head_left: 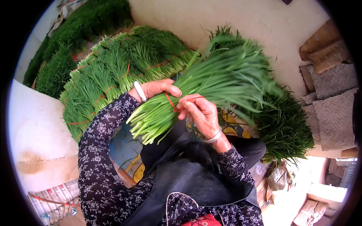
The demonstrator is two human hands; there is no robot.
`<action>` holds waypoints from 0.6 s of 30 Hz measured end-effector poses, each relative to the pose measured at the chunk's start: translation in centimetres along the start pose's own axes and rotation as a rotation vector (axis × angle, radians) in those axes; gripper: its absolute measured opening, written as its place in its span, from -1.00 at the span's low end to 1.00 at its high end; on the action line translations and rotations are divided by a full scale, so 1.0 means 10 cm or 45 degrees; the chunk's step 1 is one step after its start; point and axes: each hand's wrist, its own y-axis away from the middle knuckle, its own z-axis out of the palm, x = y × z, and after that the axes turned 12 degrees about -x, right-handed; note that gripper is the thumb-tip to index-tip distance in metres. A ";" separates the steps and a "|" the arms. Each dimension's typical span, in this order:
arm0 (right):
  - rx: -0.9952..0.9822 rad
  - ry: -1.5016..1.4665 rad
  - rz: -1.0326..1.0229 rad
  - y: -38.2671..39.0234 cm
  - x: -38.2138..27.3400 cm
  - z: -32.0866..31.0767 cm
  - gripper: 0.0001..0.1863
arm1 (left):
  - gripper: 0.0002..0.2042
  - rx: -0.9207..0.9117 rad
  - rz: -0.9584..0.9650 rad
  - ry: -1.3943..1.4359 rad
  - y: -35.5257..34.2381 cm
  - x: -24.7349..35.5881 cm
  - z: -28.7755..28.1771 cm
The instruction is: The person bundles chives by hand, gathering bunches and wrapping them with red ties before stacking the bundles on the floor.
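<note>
A thick bunch of green chives (222,81) lies across the space before me, pale cut ends low at the left and leaf tips up at the right. My left hand (156,89), with a white bangle at the wrist, is closed on its upper side, thumb on top and the other fingers mostly hidden. A thin red tie (170,101) runs round the stems. My right hand (201,115), wearing a light bracelet, pinches the tie at the near side of the bunch, and a bit of it passes over the fingers.
Bunches of chives with red ties (109,77) curve along the far left. Darker loose greens (286,128) are heaped at the right. Another green pile (86,26) stands by the wall at the upper left. Woven grey mats (335,113) and cardboard (326,43) lie at the far right.
</note>
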 end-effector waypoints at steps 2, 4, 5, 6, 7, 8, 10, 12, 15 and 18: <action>-0.023 -0.112 0.097 0.03 0.22 0.09 -0.87 | -0.72 -0.104 -0.122 -0.039 -0.02 -0.20 -0.12; -0.076 -0.214 0.039 0.04 0.66 0.20 -0.87 | -0.72 -0.102 -0.225 -0.074 -0.04 -0.44 -0.25; -0.075 -0.191 0.085 0.04 0.72 0.25 -0.86 | -0.71 -0.050 -0.231 -0.106 -0.02 -0.52 -0.30; -0.069 -0.234 0.107 0.03 0.80 0.26 -0.86 | -0.71 0.002 -0.238 -0.138 0.00 -0.61 -0.35; -0.070 -0.277 0.130 0.00 0.85 0.29 -0.86 | -0.68 -0.114 -0.234 -0.199 0.04 -0.62 -0.39; -0.072 -0.320 0.153 -0.02 0.88 0.30 -0.85 | -0.67 -0.074 -0.243 -0.219 0.10 -0.65 -0.42; -0.034 -0.347 0.173 -0.12 0.92 0.24 -0.84 | -0.64 -0.001 -0.261 -0.258 0.23 -0.62 -0.41; -0.054 -0.450 0.203 -0.26 0.94 0.24 -0.83 | -0.56 0.110 -0.322 -1.212 0.42 -0.43 -0.42; -0.050 -0.654 0.227 -0.45 1.08 0.23 -0.82 | -0.42 0.133 -0.641 -1.547 0.62 -0.02 0.03; -0.074 -0.847 0.162 -0.57 1.18 0.36 -0.81 | -0.07 0.373 -0.685 -1.912 0.66 -0.24 0.24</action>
